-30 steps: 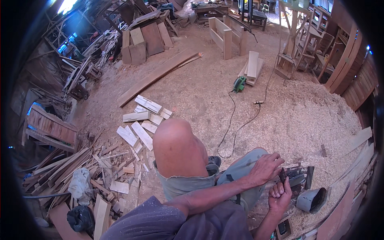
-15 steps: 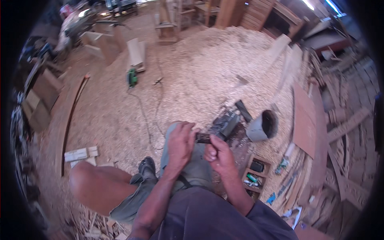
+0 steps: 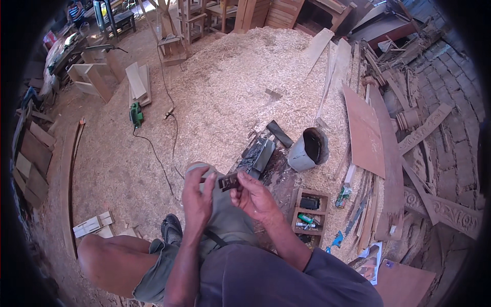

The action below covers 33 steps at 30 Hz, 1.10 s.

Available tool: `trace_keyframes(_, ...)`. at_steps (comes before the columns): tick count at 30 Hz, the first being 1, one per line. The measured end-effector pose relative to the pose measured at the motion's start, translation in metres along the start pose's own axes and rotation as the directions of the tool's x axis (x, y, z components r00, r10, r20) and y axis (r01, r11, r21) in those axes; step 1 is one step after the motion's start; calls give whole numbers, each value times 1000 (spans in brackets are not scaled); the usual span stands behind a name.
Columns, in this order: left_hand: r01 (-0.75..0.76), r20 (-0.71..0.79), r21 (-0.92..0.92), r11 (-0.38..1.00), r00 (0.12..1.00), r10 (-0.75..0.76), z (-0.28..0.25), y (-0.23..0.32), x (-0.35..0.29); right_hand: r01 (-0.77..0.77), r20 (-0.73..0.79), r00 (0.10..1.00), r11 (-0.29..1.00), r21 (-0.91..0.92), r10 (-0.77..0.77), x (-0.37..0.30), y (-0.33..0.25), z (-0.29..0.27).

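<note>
I sit over a floor covered in wood shavings. My left hand (image 3: 198, 197) and my right hand (image 3: 255, 197) meet in front of my raised knee and both pinch a small dark flat metal piece (image 3: 228, 181). Just beyond it lies a dark power tool (image 3: 260, 156) on a grimy board, close to my right hand's fingertips.
A grey bucket (image 3: 307, 149) lies tipped to the right of the tool. A small wooden box with bottles (image 3: 308, 211) sits by my right forearm. A green power tool (image 3: 135, 113) with a black cable lies far left. Boards and panels (image 3: 364, 130) are stacked at right.
The camera has swung to the right across the workshop. My hands have come off the dark tool on the floor and now hold the small metal piece up between them.
</note>
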<state>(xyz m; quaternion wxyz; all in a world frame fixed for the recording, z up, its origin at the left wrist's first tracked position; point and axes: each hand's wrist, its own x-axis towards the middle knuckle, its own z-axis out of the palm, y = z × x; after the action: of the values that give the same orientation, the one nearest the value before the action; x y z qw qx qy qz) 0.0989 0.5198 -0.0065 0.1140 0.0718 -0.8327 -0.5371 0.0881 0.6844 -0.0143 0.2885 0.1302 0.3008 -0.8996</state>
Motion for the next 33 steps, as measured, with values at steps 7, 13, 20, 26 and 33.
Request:
trace_keyframes(7,143,1,-105,984,990,-144,-101,71,-21,298,-18,950,926,-232,-311,30,-53,-73)
trace_keyframes(13,-89,-29,398,913,994,110,-235,132,-29,421,-152,884,894,-154,-443,58,-74,-140)
trace_keyframes(20,-78,72,562,823,996,45,-314,33,95,165,-582,661,848,-505,-475,83,-86,-199)
trace_keyframes(26,26,139,666,745,978,-158,-382,-72,161,-553,-547,451,260,-791,-706,111,-49,-151)
trace_keyframes(33,-98,265,843,529,932,-249,-371,-155,189,-728,-570,486,54,-683,-663,110,-68,-115)
